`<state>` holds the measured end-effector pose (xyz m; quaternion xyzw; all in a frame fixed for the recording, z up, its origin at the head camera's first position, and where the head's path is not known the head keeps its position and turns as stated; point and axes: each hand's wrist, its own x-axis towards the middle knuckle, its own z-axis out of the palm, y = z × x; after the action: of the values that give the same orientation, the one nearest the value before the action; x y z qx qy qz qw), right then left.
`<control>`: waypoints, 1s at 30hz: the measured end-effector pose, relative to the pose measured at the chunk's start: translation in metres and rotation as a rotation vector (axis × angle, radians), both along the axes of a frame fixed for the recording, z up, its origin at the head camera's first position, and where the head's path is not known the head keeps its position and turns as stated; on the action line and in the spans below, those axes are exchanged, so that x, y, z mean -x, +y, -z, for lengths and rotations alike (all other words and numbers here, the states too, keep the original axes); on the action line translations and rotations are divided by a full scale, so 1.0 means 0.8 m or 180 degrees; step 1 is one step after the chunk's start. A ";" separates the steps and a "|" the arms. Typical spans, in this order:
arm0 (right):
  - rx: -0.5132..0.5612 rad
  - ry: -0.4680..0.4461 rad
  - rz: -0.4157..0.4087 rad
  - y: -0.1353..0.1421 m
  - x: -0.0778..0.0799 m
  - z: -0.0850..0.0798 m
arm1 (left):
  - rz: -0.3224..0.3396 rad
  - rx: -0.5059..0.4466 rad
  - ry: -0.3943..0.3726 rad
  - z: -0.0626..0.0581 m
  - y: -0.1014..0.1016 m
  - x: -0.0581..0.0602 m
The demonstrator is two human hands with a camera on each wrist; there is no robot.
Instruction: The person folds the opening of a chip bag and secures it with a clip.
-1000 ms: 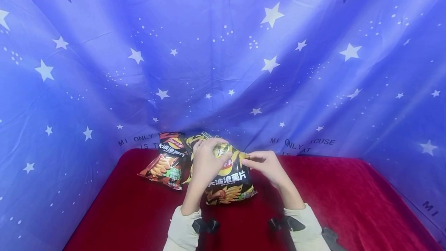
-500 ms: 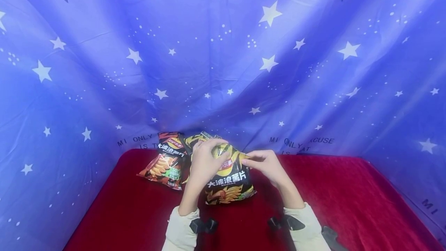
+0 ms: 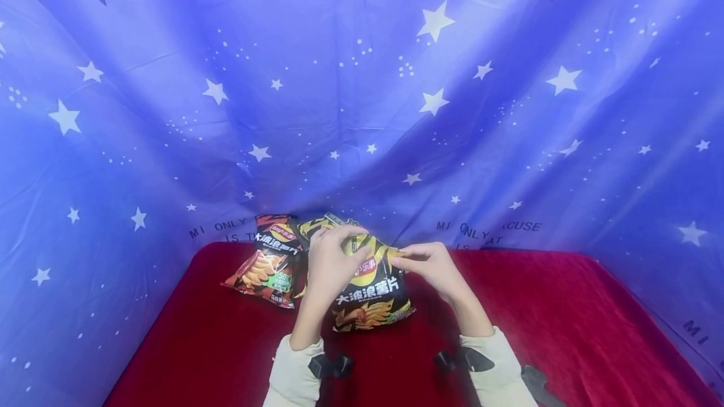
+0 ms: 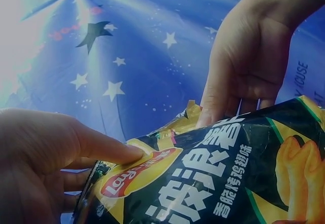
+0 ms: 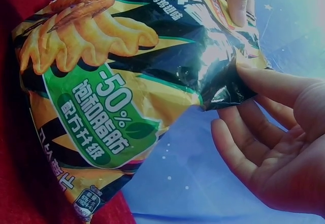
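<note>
A black and yellow potato chip bag (image 3: 370, 299) stands tilted over the table between both hands. My left hand (image 3: 334, 261) pinches its upper left part; in the left wrist view the thumb presses on the bag's front near the oval logo. My right hand (image 3: 434, 267) pinches the upper right corner, with the thumb in front in the right wrist view (image 5: 274, 148) and the other fingers loosely bent. At the bag's top, a yellow edge (image 4: 192, 113) looks crumpled; whether it is torn I cannot tell.
To the left, a red and black chip bag (image 3: 276, 262) lies on the red cloth-covered table (image 3: 543, 319). Another yellow and black bag (image 3: 317, 226) sits behind my left hand, mostly hidden. A blue star-printed curtain (image 3: 351, 112) closes off the back and sides.
</note>
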<state>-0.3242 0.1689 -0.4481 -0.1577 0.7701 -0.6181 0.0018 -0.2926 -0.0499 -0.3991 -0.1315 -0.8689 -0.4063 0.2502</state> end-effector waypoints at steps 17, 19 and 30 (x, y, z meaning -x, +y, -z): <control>0.0006 0.0022 0.0111 -0.002 0.002 0.004 | 0.0074 -0.0233 0.0029 0.004 -0.006 0.007; -0.0010 0.0025 0.0120 -0.002 0.002 0.005 | 0.0129 -0.0274 0.0026 0.006 -0.008 0.009; -0.0124 0.0194 0.0056 0.002 0.000 0.000 | 0.0446 -0.0526 0.0071 0.008 -0.018 0.015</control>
<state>-0.3242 0.1701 -0.4481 -0.1697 0.7830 -0.5979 -0.0241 -0.3047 -0.0641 -0.4051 -0.1755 -0.8183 -0.4915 0.2408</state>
